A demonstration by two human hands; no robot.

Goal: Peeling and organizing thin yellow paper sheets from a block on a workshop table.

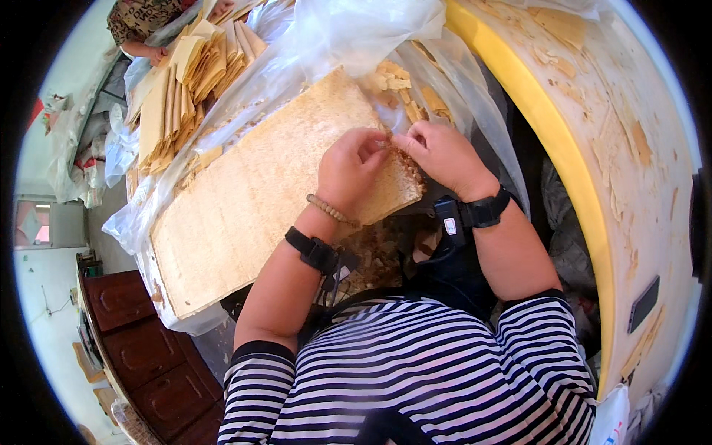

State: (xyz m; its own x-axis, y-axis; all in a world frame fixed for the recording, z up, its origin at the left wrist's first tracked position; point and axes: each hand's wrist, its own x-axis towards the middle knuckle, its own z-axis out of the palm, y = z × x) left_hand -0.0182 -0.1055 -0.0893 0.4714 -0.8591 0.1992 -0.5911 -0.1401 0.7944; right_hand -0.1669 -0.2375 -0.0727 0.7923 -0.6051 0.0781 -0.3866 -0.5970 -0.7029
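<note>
A large, flat, rectangular tan slab (267, 178), seemingly thin crisp sheets in a stack, lies aslant before me. Its right edge is browned and ragged. At that edge, near the far right corner, my left hand (352, 167) is closed, with thumb and fingertips pinched together. My right hand (445, 156) meets it there from the right, its thumb and forefinger also pinched on the browned edge. The fingertips nearly touch. Whatever small bit lies between them is mostly hidden.
Folded tan sheets (193, 74) are piled at the far left, beside another person's hand (156, 55). Clear plastic sheeting (319, 37) lies under and behind the slab. A yellow-edged white table (593, 141) on the right bears flakes and a phone (644, 304). Dark wooden cabinets (148, 348) stand left.
</note>
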